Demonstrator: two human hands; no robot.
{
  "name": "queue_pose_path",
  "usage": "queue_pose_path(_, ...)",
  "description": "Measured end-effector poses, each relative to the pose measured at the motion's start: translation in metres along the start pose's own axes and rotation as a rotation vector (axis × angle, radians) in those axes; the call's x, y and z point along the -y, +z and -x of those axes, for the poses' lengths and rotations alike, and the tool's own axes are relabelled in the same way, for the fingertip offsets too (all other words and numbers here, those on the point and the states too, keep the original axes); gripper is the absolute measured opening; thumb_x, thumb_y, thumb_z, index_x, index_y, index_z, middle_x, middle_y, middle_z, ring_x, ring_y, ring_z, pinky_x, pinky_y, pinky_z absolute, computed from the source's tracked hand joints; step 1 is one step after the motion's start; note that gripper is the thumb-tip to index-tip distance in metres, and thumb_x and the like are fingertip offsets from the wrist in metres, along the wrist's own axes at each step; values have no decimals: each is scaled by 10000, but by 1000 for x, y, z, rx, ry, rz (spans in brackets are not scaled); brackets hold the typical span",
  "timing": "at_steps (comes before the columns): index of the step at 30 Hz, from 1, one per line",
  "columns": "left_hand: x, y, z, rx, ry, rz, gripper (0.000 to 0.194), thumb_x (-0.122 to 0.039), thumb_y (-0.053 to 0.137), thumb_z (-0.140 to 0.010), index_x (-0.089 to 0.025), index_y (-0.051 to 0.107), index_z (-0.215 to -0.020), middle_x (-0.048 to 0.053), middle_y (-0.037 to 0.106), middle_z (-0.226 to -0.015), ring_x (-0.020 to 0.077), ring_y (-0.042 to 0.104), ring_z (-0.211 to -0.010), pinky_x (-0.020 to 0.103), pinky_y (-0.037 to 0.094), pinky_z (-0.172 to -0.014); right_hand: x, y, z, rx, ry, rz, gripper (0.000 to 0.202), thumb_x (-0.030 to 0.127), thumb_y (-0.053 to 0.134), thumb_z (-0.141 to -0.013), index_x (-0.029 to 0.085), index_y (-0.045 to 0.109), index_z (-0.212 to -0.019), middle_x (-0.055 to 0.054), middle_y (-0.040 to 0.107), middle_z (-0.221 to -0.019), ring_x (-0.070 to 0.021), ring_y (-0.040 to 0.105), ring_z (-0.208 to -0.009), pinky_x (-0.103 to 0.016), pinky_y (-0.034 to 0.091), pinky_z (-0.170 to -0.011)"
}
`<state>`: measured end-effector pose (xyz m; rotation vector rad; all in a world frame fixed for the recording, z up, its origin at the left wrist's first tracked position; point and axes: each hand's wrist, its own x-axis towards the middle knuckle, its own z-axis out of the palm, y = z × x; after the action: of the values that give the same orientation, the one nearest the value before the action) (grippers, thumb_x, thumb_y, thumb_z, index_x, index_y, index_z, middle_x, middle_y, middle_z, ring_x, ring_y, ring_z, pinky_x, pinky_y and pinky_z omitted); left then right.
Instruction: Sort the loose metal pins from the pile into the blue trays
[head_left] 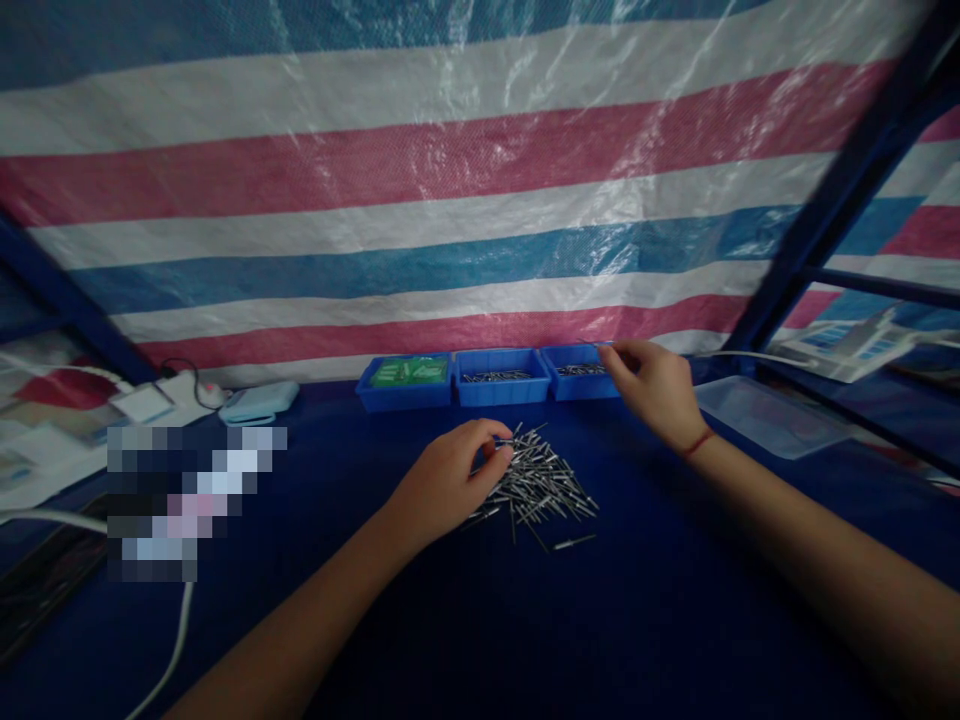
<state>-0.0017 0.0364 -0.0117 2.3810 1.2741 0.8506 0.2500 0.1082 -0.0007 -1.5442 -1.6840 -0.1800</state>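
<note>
At the left edge of the bench (480, 625) I have a white cable (184, 625) curving toward the near edge, and farther back, by the far left corner, a white power strip (178, 400) and a pale blue case (259, 402). Next along the far edge comes the first blue bin (405, 401), with green contents (411, 371). My left hand (454, 475) is nearer to me, low over the middle of the bench, fingers curled and thumb close to the forefinger; I can't tell from here whether anything is pinched between them. Those fingertips are at the left side of the pile of metal pins (541, 482), which spreads rightward from them. Behind the pile, the middle blue bin (502, 392) holds more such pins. One loose pin (574, 542) lies just off the pile, on its near side. My right hand (660, 385) is beyond the pile and to its right, well apart from it, above the right blue bin (585, 388); thumb and forefinger are pinched on a thin pin (587, 342) that points left. Past that hand, toward the right edge, a clear plastic tray (776, 418) lies flat.
</note>
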Motion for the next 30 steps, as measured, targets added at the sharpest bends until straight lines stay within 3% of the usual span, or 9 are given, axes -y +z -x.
queue_pose_path(5,14,-4,-1,-15,17,-133,210,-230,441,-883,-187,569,-1044,32,635,-868,162,593,-735,316,461,-699,-19,3,-5,97,60,80,373,430,462,-821,132,685,-807,-78,630,-590,-195,566,-533,-277,331,-506)
queue_pose_path(12,40,-7,-3,95,4,-236,260,-242,393,-915,-189,614,-1040,52,614,-973,179,598,-850,335,459,-795,10,1,20,251,-55,-18,277,349,464,-832,162,665,-799,-41,650,-659,-161,584,-574,-256,370,-543)
queue_pose_path(17,49,5,-11,29,-34,-305,254,-306,488,-881,-258,640,-1079,48,579,-1028,214,523,-938,389,412,-850,26,4,33,343,-153,-108,249,316,458,-835,171,645,-756,-16,627,-629,-137,552,-544,-257,365,-530)
queue_pose_path(21,50,17,-17,-13,-102,-325,188,-371,535,-850,-300,692,-925,35,584,-1000,268,484,-964,458,390,-805,33,6,40,412,-192,-207,228,278,458,-828,163,649,-783,-25,646,-684,-137,562,-585,-275,391,-568)
queue_pose_path(26,43,20,-13,-44,-105,-345,203,-304,472,-892,-227,659,-870,39,581,-959,245,490,-940,429,374,-806,40,7,48,523,-294,-283,208,232,460,-833,165,648,-775,-24,648,-719,-133,576,-630,-284,416,-615)
queue_pose_path(30,26,16,-6,-103,-75,-375,181,-241,446,-904,-202,622,-893,58,549,-1041,249,449,-1018,439,326,-873,52,1,54,495,-451,-255,242,314,461,-870,173,654,-910,-48,653,-850,-162,591,-752,-322,419,-706)
